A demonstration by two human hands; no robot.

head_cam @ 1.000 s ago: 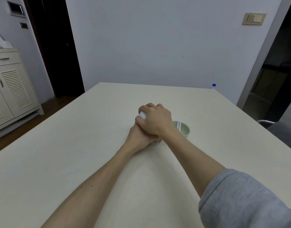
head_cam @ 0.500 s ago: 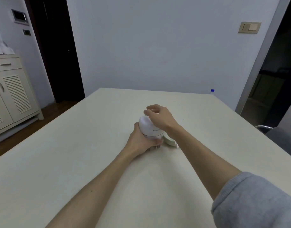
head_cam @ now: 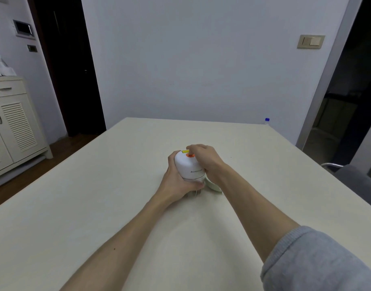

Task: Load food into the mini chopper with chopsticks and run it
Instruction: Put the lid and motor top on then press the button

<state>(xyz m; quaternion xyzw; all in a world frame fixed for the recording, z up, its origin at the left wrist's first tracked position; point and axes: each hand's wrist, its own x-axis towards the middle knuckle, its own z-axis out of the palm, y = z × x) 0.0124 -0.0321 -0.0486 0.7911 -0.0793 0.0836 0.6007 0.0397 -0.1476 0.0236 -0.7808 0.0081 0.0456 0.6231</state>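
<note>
The white mini chopper (head_cam: 188,166) stands upright in the middle of the cream table (head_cam: 96,206). It has an orange button (head_cam: 189,155) and a yellow sticker on top. My left hand (head_cam: 177,181) wraps around its lower body and base. My right hand (head_cam: 205,159) rests against its right side, with a fingertip on the orange button. A pale green bowl (head_cam: 213,186) shows partly behind my right wrist, just right of the chopper. The chopsticks and the food are hidden.
A grey chair (head_cam: 352,179) stands at the table's right edge. A bottle with a blue cap (head_cam: 267,120) pokes up behind the far right corner. A white cabinet (head_cam: 10,122) stands at the left wall.
My right hand lifted off the chopper's top, uncovering the white lid, and now has a finger on the orange button. The bowl and chopsticks became hidden behind my right arm. The left hand stayed.
</note>
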